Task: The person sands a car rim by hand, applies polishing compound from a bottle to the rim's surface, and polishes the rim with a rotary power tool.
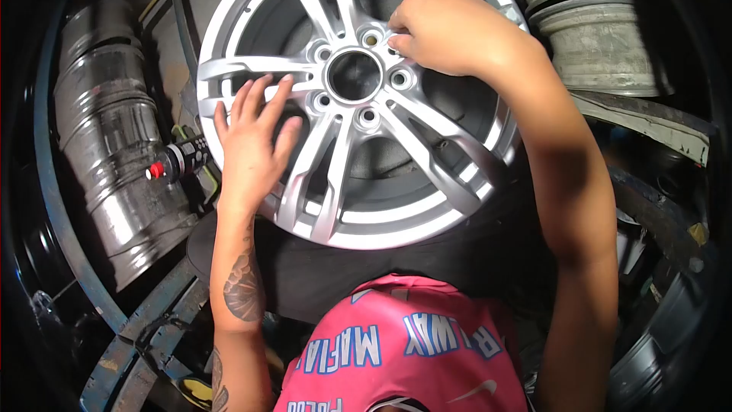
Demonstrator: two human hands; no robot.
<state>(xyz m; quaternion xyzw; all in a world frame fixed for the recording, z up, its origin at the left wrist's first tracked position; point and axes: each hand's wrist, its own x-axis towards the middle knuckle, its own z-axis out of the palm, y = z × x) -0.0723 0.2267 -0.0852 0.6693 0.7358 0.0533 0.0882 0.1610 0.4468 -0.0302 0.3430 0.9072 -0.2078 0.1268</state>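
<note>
A silver alloy wheel rim (381, 235) with paired spokes lies face up before me, its round centre bore ringed by several bolt holes. My left hand (255, 137) is open, fingers spread, with the fingertips resting on the left spoke. At the upper right of the hub, my right hand (450, 30) is bent over a spoke beside a bolt hole. Its fingers are curled and pinched together at the metal; whatever they hold, if anything, is hidden. The hand covers much of that upper right spoke.
Stacked metal wheel barrels (122, 152) stand at the left, and more barrels (598, 38) at the upper right. A dark bottle with a red cap (156, 171) sits left of the rim. Blue metal frame bars (80, 259) run along the left. A dark surface (305, 278) lies beneath the rim.
</note>
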